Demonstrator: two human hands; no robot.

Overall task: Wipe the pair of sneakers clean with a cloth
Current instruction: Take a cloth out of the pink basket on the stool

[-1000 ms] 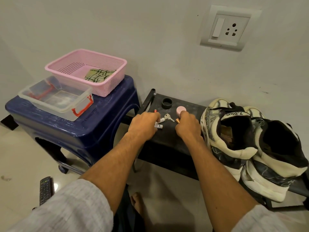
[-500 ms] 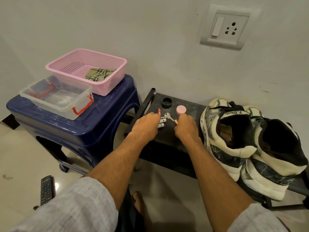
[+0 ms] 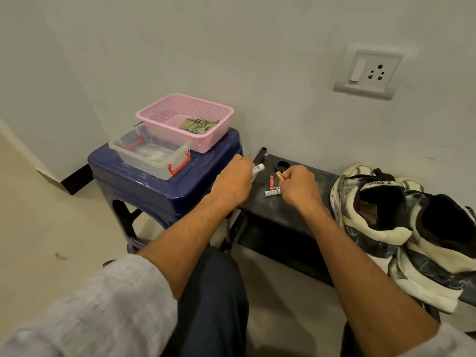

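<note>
Black bench (image 3: 296,215) against a bare wall: both hands have risen from it since a moment ago, the left hand (image 3: 231,184) gripping a white battery (image 3: 258,168), the right hand (image 3: 298,188) clenched round a copper cylinder (image 3: 280,175). Clutter is apparently being cleared; wiping has not begun. Sneakers (image 3: 386,215), white and dark, grubby, sit side by side on the bench's right end; cloth (image 3: 199,124) lies in a basket (image 3: 159,109) left of the bench.

Bare bench top (image 3: 323,182) lies between the loose batteries (image 3: 271,193) and the sneakers (image 3: 386,220).
</note>
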